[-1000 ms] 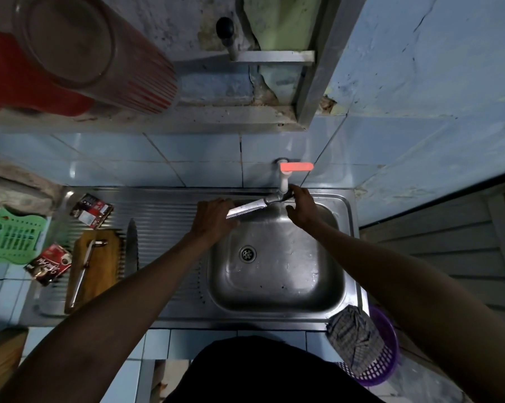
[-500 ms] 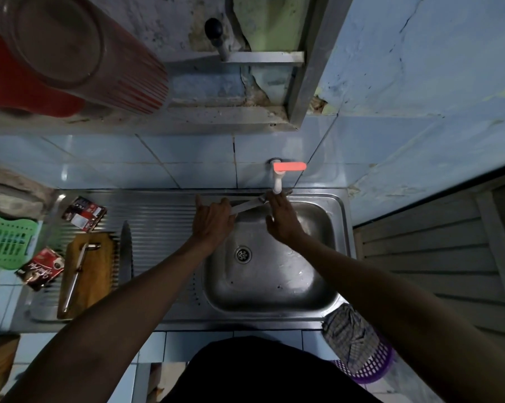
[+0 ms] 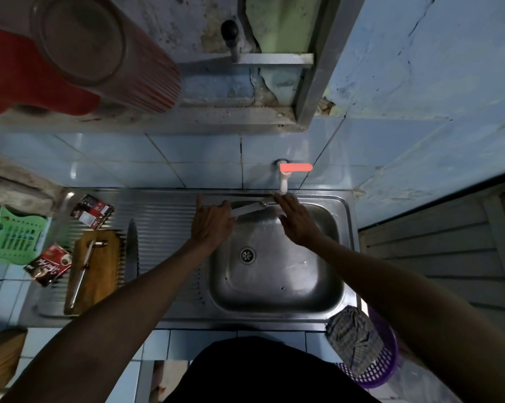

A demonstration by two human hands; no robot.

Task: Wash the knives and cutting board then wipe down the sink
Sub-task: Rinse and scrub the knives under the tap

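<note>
Over the back of the steel sink basin (image 3: pixel 277 286), my left hand (image 3: pixel 212 222) grips the handle of a knife (image 3: pixel 249 206). Its blade points right, toward the white tap (image 3: pixel 283 183). My right hand (image 3: pixel 297 223) lies with straight fingers against the blade's far end, just under the tap. On the drainboard to the left, a wooden cutting board (image 3: pixel 100 274) carries a second, slim knife (image 3: pixel 84 274). A third, large knife (image 3: pixel 131 251) lies beside the board.
The tap has an orange-red lever (image 3: pixel 296 167). A checked cloth (image 3: pixel 353 335) hangs at the sink's front right corner over a purple basket (image 3: pixel 380 370). Two sachets (image 3: pixel 92 210) (image 3: pixel 49 264) and a green rack (image 3: pixel 12 237) are at the left. A red jug (image 3: pixel 71 53) stands on the ledge above.
My right hand has left its curled hold near the tap and now lies flat-fingered on the blade's end. The knife has shifted back toward the sink's rear rim.
</note>
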